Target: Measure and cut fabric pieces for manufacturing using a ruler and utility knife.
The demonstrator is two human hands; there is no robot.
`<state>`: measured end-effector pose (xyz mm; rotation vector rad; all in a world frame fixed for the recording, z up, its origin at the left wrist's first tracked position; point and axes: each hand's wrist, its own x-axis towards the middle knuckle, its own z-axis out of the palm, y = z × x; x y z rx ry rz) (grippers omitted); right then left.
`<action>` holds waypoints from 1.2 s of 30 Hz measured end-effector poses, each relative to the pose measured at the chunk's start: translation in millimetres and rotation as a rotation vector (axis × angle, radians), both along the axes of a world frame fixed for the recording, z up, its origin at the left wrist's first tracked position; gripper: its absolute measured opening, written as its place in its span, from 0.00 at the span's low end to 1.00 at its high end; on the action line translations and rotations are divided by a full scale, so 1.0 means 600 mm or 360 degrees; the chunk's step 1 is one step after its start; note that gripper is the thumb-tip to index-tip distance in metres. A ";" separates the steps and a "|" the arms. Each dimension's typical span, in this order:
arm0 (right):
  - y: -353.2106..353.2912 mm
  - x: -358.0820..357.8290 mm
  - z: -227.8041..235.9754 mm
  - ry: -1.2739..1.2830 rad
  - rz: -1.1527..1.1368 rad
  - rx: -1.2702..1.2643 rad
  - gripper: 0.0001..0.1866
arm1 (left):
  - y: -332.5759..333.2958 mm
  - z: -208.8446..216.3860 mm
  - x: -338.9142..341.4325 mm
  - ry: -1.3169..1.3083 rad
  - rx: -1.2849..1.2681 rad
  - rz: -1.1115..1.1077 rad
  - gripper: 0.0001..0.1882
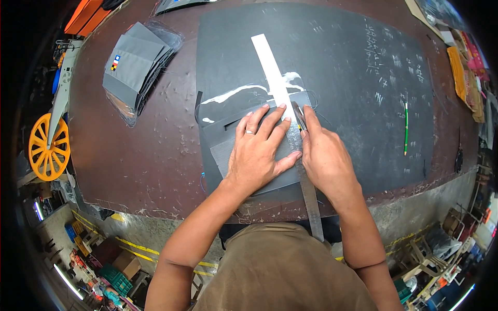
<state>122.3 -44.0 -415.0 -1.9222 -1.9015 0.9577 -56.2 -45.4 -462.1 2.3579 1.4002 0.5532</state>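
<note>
A brown table [129, 166] is carrying a black mat [363, 140]. Toward the mat's eight o'clock, a grey sheet [223, 153] is lying partly beneath the hands, looking light, thin and limp, so probably needing flat pressure close to the ruler. That steel ruler [265, 57] is crossing it from half past eleven to half past five, seeming stiff and slippery, best held down mid-length. The left hand [258, 155] is spreading its fingers over sheet and ruler. The right hand [328, 155] is pinching a slim metal tool [298, 113] along the ruler's three o'clock edge.
</note>
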 end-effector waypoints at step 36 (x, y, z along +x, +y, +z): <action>0.056 -0.034 0.052 -0.0451 0.0315 -0.0103 0.30 | 0.036 0.000 -0.027 -0.0039 -0.0003 -0.0013 0.35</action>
